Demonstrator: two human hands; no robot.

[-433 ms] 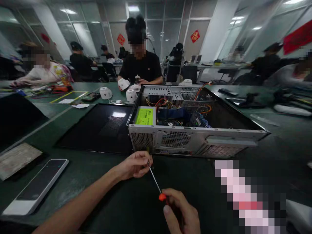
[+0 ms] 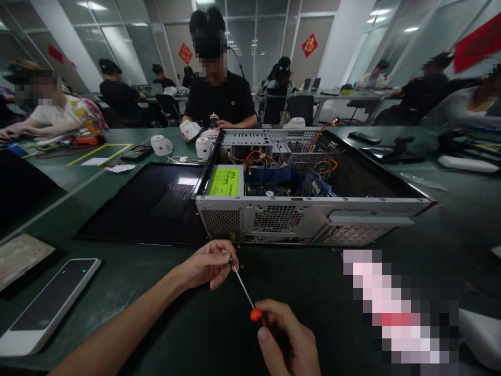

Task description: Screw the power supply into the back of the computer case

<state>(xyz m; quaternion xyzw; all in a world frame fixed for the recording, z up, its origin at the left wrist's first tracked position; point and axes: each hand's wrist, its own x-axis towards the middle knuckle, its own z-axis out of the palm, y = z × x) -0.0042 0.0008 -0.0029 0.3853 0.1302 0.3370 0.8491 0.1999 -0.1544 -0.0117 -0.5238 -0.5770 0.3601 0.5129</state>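
Note:
An open computer case [image 2: 309,222] lies on its side on the green table, its rear panel facing me and its wiring and a green-labelled power supply [image 2: 224,181] showing. My right hand [image 2: 287,339] grips the handle of a red-and-black screwdriver [image 2: 245,290]. My left hand [image 2: 209,263] is closed in a pinch around the screwdriver's tip, just in front of the case's lower left corner. What it pinches there, if anything, is too small to make out.
The case's black side panel [image 2: 152,203] lies flat to the left. A phone [image 2: 47,308] and a grey board [image 2: 19,256] lie at the near left. Small white devices [image 2: 162,144] and a seated person [image 2: 219,99] are across the table. A pixelated patch covers the near right.
The view has shifted slightly, so the case sits a little more to the left. Both hands keep the same hold on the screwdriver.

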